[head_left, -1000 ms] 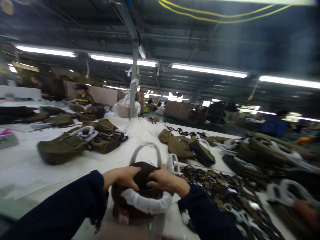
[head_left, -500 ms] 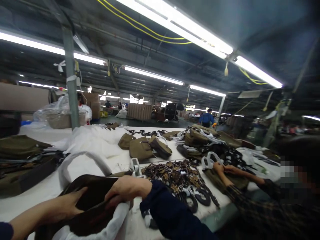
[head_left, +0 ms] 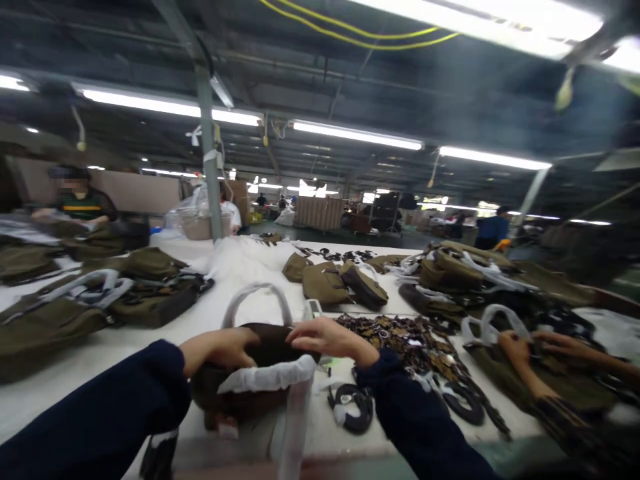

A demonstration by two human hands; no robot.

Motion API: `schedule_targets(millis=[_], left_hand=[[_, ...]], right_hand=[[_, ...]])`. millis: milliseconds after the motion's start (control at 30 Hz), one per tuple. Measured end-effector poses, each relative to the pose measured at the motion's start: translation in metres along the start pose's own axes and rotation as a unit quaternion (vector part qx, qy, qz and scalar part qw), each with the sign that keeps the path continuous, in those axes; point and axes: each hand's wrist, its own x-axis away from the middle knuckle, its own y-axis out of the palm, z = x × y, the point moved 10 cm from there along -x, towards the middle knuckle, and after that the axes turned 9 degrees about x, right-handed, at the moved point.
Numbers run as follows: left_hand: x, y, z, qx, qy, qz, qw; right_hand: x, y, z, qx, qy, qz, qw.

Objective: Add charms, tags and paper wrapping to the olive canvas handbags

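A dark brown bag [head_left: 240, 397] with handles wrapped in white material stands upright at the near edge of the white table, its mouth open. My left hand [head_left: 225, 347] reaches over the left side of the mouth; its fingertips dip inside and the grip is hard to make out. At the right end of the rim, my right hand [head_left: 320, 333] has its fingers pressed together on the bag's edge. One wrapped handle [head_left: 257, 290] arches up behind the opening, the other [head_left: 270, 377] lies across the front. A clear strip hangs down in front.
Right of the bag are a coiled black strap [head_left: 351, 407] and a heap of brown charms [head_left: 405, 340]. A co-worker's hands [head_left: 520, 347] work on an olive bag at the right. More olive bags [head_left: 325, 283] lie behind and at left, where another person sits.
The view has swung left, bringing in more bags and a person there. My left hand has moved up at the bag's mouth, and the bag now stands more upright.
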Motion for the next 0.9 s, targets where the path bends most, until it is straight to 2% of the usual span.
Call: schedule_targets(millis=[100,233,367,500,667,800,900], left_hand=[[0.012,0.009,0.003,-0.033,-0.022,-0.046,0.998],[0.018,0.009,0.001,-0.068,-0.022,-0.051,0.996],[0.01,0.01,-0.015,-0.057,-0.02,-0.067,0.996],[0.003,0.003,-0.029,-0.018,-0.021,-0.07,0.997],[0.007,-0.008,-0.019,0.076,0.033,-0.075,0.994],[0.015,0.005,-0.025,0.107,0.006,-0.113,0.988],[0.015,0.006,-0.023,0.124,0.018,-0.093,0.988]], right_hand=[[0.014,0.008,0.004,-0.01,0.007,-0.022,1.0],[0.021,0.021,0.0,0.041,-0.007,-0.07,0.997],[0.006,0.027,0.006,0.188,0.024,-0.069,0.979],[-0.013,0.021,0.001,0.248,0.034,-0.033,0.968],[-0.024,0.022,-0.021,0.216,0.006,-0.004,0.976],[-0.026,0.035,-0.008,0.179,0.043,0.005,0.983],[-0.024,0.038,0.002,0.159,0.051,0.009,0.986]])
